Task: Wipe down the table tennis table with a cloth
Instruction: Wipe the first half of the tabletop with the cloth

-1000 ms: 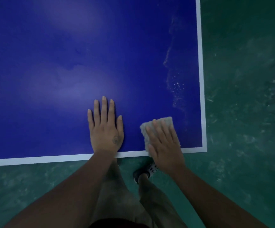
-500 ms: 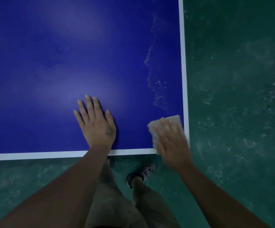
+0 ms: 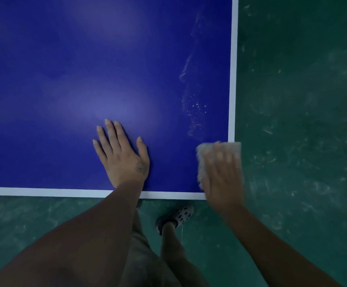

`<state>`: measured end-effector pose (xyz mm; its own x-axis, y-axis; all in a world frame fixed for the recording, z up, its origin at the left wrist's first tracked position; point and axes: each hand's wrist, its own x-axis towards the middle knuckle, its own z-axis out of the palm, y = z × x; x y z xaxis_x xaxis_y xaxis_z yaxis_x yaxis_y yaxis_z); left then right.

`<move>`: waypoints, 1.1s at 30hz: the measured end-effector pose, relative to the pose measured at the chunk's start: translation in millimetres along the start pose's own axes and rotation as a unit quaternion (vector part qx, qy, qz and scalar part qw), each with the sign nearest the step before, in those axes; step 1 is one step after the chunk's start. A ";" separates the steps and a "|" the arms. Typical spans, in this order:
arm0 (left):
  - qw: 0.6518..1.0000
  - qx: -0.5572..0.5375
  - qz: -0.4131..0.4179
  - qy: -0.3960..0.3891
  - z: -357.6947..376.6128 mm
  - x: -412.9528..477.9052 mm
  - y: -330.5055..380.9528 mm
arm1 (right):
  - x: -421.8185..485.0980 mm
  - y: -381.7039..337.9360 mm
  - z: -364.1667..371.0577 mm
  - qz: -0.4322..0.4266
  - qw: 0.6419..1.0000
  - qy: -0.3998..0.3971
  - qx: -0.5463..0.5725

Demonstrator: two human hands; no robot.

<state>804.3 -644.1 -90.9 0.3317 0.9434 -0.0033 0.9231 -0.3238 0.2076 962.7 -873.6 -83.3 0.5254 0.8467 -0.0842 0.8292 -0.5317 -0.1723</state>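
Observation:
The blue table tennis table [image 3: 64, 69] with its white border fills the upper left of the head view. My left hand [image 3: 122, 156] lies flat on it near the front edge, fingers straight. My right hand [image 3: 222, 172], blurred by motion, presses a pale grey cloth [image 3: 202, 160] flat onto the table's front right corner. The cloth reaches just past the right edge. A wet streak with small droplets [image 3: 195, 108] runs up the table beside the right border.
Green floor [image 3: 303, 121] surrounds the table on the right and in front. My legs and a dark perforated shoe [image 3: 177, 217] stand on it just below the front edge.
My right hand has slid the cloth rightward to the table's corner, over the right border. My left hand stays planted, its fingers now angled a little leftward.

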 end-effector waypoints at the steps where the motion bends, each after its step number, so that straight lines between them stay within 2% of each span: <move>1: 1.000 -0.001 -0.004 -0.001 -0.1 0.7 0.3 | -14.0 -8.9 4.5 -0.075 0.997 -0.028 -0.005; 3: 1.000 -0.002 -0.009 -0.001 -0.2 0.8 0.5 | -19.9 -8.0 2.9 -0.198 0.977 -0.075 -0.013; 4: 1.000 -0.003 -0.008 0.002 0.3 1.0 0.6 | -5.9 0.4 0.4 -0.227 0.971 -0.067 -0.019; 5: 1.000 -0.003 -0.006 0.006 0.9 1.4 0.6 | 13.4 8.5 -2.5 -0.220 0.974 -0.047 -0.016; 8: 1.000 0.004 -0.002 0.020 4.4 0.7 -1.5 | 64.2 36.3 -13.6 -0.022 1.000 -0.003 -0.006; 10: 1.000 0.006 -0.003 0.019 4.9 0.1 -3.0 | 62.8 33.5 -13.3 0.044 0.999 0.014 0.000; 12: 1.000 0.003 -0.002 0.021 5.0 0.1 -2.5 | 38.5 16.9 -4.2 -0.004 1.000 0.004 0.005; 14: 1.000 0.003 -0.003 0.025 4.2 -0.3 -3.2 | 13.3 5.5 2.7 -0.117 0.993 -0.028 0.015; 16: 1.000 0.005 -0.003 0.028 3.4 -0.9 -2.6 | 18.8 13.5 1.8 -0.211 0.977 -0.035 -0.006; 17: 1.000 0.005 -0.004 0.029 3.2 -0.6 -2.0 | 33.7 20.5 -2.3 -0.228 0.973 -0.028 -0.018; 18: 1.000 0.004 -0.005 0.029 3.5 -0.1 -1.6 | 51.3 27.4 -6.2 -0.211 0.977 -0.020 -0.024; 19: 1.000 0.001 -0.006 0.029 3.8 0.2 -1.3 | 68.9 34.5 -10.1 -0.153 0.988 -0.007 -0.026; 21: 1.000 -0.004 -0.008 0.029 3.8 0.6 -1.3 | 92.3 40.7 -18.9 0.019 1.000 0.012 -0.019; 22: 0.999 -0.005 -0.008 0.030 3.5 0.4 -1.2 | 93.7 37.1 -20.2 0.074 0.997 0.014 -0.012; 23: 0.999 -0.006 -0.006 0.032 3.1 0.2 -0.9 | 87.9 29.0 -18.7 0.089 0.996 0.009 -0.012; 25: 0.999 -0.006 -0.003 0.034 2.6 0.0 -0.3 | 61.2 2.9 -11.7 0.033 0.999 -0.018 -0.019; 28: 0.999 -0.005 -0.002 0.038 1.5 -0.4 -0.3 | 28.8 -35.9 3.0 -0.123 0.991 -0.051 -0.015; 31: 0.999 -0.005 -0.002 0.039 0.8 -0.2 0.0 | 58.9 -47.5 2.9 -0.228 0.972 -0.048 -0.021; 33: 0.999 -0.006 -0.004 0.034 0.7 -0.1 -0.3 | 93.1 -28.4 -3.7 -0.241 0.969 -0.019 -0.053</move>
<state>804.1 -644.2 -91.7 0.3099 0.9487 0.0621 0.9230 -0.3159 0.2195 988.7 -779.8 -82.6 0.0671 0.9962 -0.0563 0.9925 -0.0725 -0.0988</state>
